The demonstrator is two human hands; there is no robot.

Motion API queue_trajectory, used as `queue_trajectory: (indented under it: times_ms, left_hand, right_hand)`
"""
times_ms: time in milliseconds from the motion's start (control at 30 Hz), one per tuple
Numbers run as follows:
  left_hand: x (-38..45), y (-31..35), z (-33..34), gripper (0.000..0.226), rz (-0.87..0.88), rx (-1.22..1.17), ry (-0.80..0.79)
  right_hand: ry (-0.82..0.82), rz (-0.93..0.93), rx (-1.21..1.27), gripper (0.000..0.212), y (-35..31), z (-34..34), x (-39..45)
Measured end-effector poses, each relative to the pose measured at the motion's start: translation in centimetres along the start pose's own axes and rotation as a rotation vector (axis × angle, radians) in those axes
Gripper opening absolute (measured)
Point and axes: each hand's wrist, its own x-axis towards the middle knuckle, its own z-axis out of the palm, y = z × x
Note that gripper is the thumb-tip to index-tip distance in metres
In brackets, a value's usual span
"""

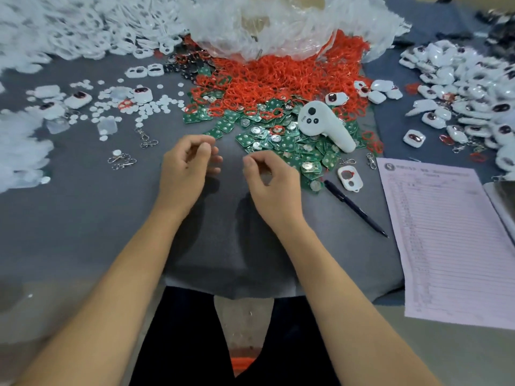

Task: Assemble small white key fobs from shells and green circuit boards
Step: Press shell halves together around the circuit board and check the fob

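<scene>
My left hand [186, 165] and my right hand [271, 181] hover close together over the grey mat [83, 218], fingers loosely curled, and I see nothing held in either. Just beyond them lies a heap of green circuit boards [278, 135]. Behind it is a mound of red rubber rings [278, 76]. White shells [69, 32] are piled at the far left. One open white shell [349, 178] with a red ring lies right of my right hand. Finished white fobs [468, 87] fill the right side.
A white handheld controller [326, 126] rests on the boards. A dark pen [355, 208] and a printed form [451, 240] lie at the right. Small white discs [145, 107] and metal clasps [122, 160] are scattered at the left. A clear plastic bag [278, 20] stands at the back.
</scene>
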Motion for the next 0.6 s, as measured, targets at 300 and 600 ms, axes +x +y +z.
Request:
queue_trajectory:
  times_ms: [300,600]
  left_hand:
    - [1.3,-0.5,-6.1,0.02,0.173,0.574,0.004]
    - [1.0,-1.0,-14.0,0.028,0.166,0.998,0.256]
  right_hand:
    - [-0.095,-0.111,0.031,0.012,-3.1,8.1,2.8]
    - [-0.133,-0.203,0.003,0.017,-4.8,15.5,5.3]
